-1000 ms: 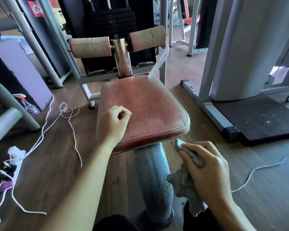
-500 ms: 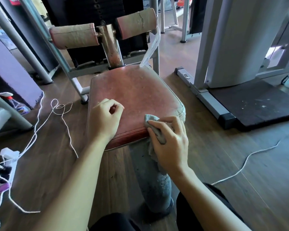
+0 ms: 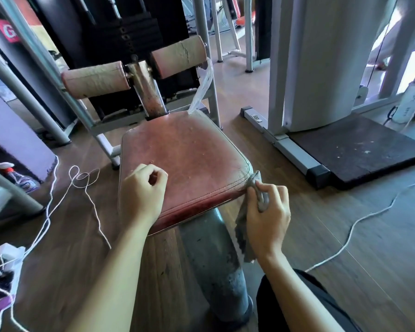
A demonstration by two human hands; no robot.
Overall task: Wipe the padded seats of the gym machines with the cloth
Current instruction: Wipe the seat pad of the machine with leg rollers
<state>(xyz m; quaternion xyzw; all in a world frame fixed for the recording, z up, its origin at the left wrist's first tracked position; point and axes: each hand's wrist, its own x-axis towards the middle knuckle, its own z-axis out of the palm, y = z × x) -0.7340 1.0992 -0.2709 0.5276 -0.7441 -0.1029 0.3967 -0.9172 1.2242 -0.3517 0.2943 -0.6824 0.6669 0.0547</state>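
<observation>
Cloth (image 3: 242, 224) held at the near-right corner of the padded seat (image 3: 185, 159).
The grey cloth is gripped in the right hand (image 3: 266, 219), fingers curled round it. Its top is bunched against the seat's worn corner seam and the rest hangs beside the grey post (image 3: 213, 259). The left hand (image 3: 139, 195) is rested on the seat's near-left edge, loosely clenched, nothing held. Two cracked roller pads (image 3: 96, 79) are mounted behind the seat. A white cord (image 3: 86, 180) and a spray bottle (image 3: 22, 178) are noted on the wooden floor (image 3: 345, 271) to the left.
</observation>
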